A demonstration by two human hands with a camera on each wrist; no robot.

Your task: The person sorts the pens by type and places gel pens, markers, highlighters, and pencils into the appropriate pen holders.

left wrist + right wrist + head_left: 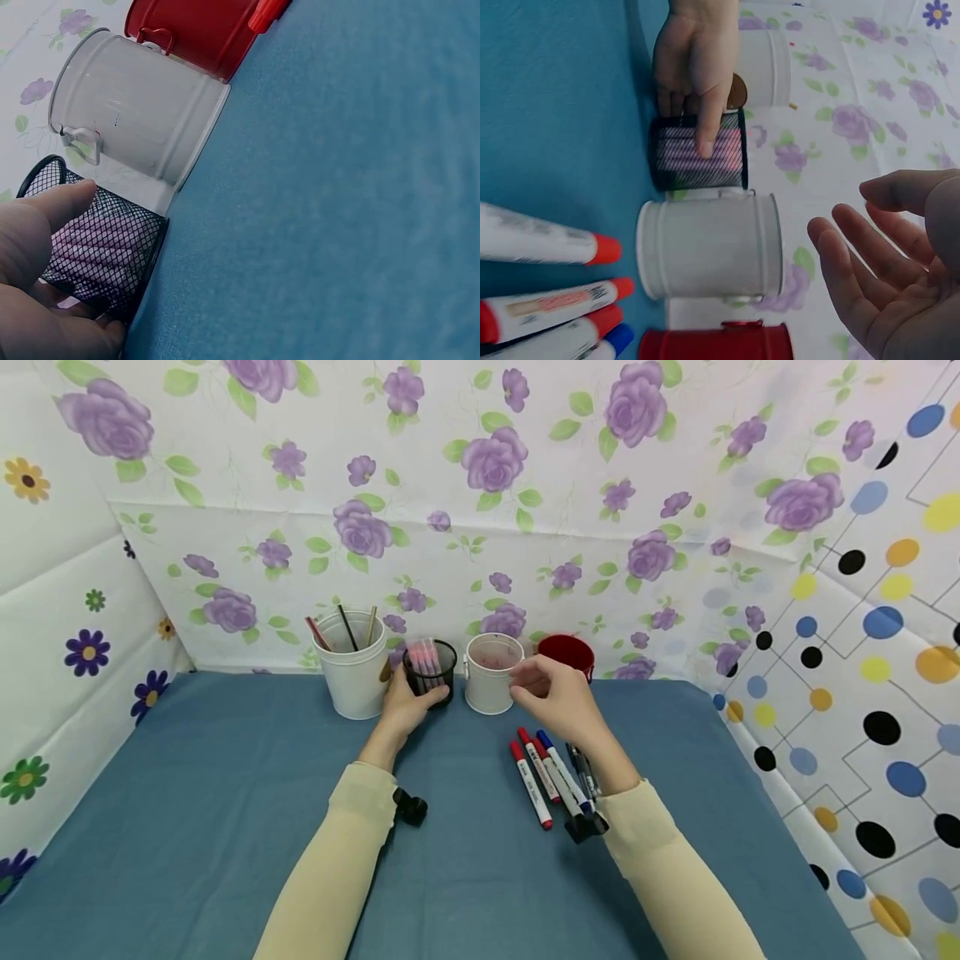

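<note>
My left hand (405, 708) grips a black mesh pen cup (112, 244), thumb along one side and fingers round the other. Pink pens stand upright inside the cup. In the right wrist view the cup's base is at the blue cloth. My right hand (561, 695) hovers beside the rim of a small white bucket (489, 685), its fingers loosely bent and nothing between them. The white bucket is between the pen cup and a red bucket (572, 652), which my right hand partly covers in the head view.
A larger white bucket (354, 681) holding several thin sticks or brushes stands at the left. Red and blue capped markers (531, 783) and dark pens (583, 768) lie on the blue cloth (465, 877) beneath my right forearm. A flowered backdrop (450, 568) rises behind the containers.
</note>
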